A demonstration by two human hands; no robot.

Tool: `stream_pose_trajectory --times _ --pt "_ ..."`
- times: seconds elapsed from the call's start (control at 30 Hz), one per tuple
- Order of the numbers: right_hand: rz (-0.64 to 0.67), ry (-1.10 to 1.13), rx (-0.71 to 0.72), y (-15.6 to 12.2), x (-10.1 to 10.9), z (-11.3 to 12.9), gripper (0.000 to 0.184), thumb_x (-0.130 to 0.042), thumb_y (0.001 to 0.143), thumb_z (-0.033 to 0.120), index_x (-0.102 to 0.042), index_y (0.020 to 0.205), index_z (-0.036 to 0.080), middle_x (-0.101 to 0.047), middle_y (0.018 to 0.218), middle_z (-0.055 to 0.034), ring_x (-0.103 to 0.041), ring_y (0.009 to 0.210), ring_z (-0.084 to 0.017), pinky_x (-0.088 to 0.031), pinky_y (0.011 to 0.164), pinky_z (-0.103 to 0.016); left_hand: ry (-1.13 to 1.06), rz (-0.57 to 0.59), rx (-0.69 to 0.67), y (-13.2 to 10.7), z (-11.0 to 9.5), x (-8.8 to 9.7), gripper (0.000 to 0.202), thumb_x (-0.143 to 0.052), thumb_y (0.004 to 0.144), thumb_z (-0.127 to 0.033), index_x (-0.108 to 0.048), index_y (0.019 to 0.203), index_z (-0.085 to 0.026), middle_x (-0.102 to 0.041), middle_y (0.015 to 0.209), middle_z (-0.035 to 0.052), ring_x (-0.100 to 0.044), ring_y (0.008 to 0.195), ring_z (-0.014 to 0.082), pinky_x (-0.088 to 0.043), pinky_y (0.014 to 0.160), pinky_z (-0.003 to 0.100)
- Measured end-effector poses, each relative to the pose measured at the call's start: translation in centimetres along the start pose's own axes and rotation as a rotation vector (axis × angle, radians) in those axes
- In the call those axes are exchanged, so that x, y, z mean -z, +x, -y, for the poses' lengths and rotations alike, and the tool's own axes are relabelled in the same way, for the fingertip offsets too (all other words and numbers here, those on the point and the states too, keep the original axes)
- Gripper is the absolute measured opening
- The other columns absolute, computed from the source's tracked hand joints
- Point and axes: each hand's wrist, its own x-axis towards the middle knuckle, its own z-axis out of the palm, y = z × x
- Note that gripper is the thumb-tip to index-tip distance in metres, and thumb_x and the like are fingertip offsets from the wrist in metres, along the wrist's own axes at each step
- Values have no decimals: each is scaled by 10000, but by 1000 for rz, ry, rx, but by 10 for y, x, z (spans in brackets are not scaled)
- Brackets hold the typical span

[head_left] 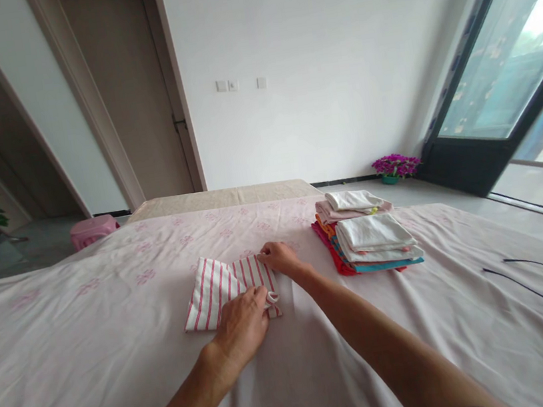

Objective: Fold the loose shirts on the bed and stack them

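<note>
A white cloth garment with red stripes (213, 292), partly folded, lies on the pale pink bedsheet (150, 382) in front of me. My left hand (247, 315) is closed on its near right part, where a bunched edge shows by the fingertips. With thumb and fingers pinched, my right hand (279, 256) grips the garment's far right corner. The fingers of the left hand cover part of the stripes, so the garment's exact kind cannot be made out.
Right of my hands stand stacks of folded clothes (377, 236), white on top with red, orange and blue below. Two thin black cords or rods (541, 293) lie at the right. Beyond the bed are a pink stool (95, 229) and purple flowers (395, 166).
</note>
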Motion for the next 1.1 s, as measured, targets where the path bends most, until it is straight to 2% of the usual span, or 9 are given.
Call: stream_pose_trajectory --times 0.17,0.27,0.37,0.5,0.57,0.67,0.77,0.97,1.1 --pt "-51 133 -24 -1 4 -8 223 -581 849 317 -720 980 201 -733 933 -34 -644 840 -173 -424 704 -246 -74 -21 -14 -1 2 -1 208 -491 840 -158 -614 1001 -211 -707 1032 63 -681 954 230 -462 741 301" --pt "-89 120 -74 -4 5 -10 258 -553 863 255 -705 1068 215 -733 1029 -42 -654 945 -196 -450 791 -273 -220 -16 -14 1 6 3 156 -536 883 -321 -636 955 -225 -724 965 46 -687 902 218 -451 702 281" --pt "-187 85 -79 -11 7 -1 359 -491 887 194 -648 1210 197 -703 1161 -70 -617 1095 -212 -445 925 -312 -314 -121 13 10 20 6 281 -422 962 -384 -659 948 -234 -731 921 41 -684 883 192 -466 744 275" --pt "-185 29 151 -34 1 29 473 -463 876 153 -563 1338 149 -615 1331 -105 -536 1236 -216 -390 1061 -337 -169 -364 50 26 58 -8 364 -342 989 -299 -650 1142 -179 -689 1190 118 -616 1150 232 -448 995 362" --pt "-137 -31 278 -50 -10 43 509 -463 895 187 -505 1396 114 -551 1412 -134 -455 1335 -235 -334 1128 -376 -72 -399 19 30 78 -22 405 -336 994 -311 -614 1241 -151 -625 1319 146 -529 1283 256 -372 1106 428" --pt "-74 -137 319 -71 -32 52 577 -453 952 328 -409 1469 75 -439 1506 -174 -315 1441 -282 -264 1178 -451 40 -376 4 31 98 -42 426 -370 984 -324 -575 1319 -158 -573 1394 146 -467 1345 282 -311 1152 501" --pt "-63 -220 307 -83 -47 48 663 -373 995 463 -345 1506 41 -331 1563 -200 -218 1484 -304 -208 1202 -470 113 -358 37 28 103 -52 450 -410 966 -324 -552 1364 -169 -542 1430 148 -416 1384 308 -307 1153 517" --pt "-18 -264 247 -83 -40 35 722 -326 995 546 -318 1528 59 -235 1601 -180 -143 1502 -316 -181 1205 -479 152 -320 140 28 99 -48 466 -396 975 -431 -542 1381 -256 -526 1457 94 -417 1382 295 -319 1135 498" --pt "8 -253 191 -81 -35 34 703 -345 991 543 -324 1532 94 -226 1607 -168 -154 1503 -299 -165 1204 -482 121 -283 245 28 103 -43 480 -362 983 -457 -530 1385 -254 -505 1470 113 -401 1385 300 -351 1091 507"
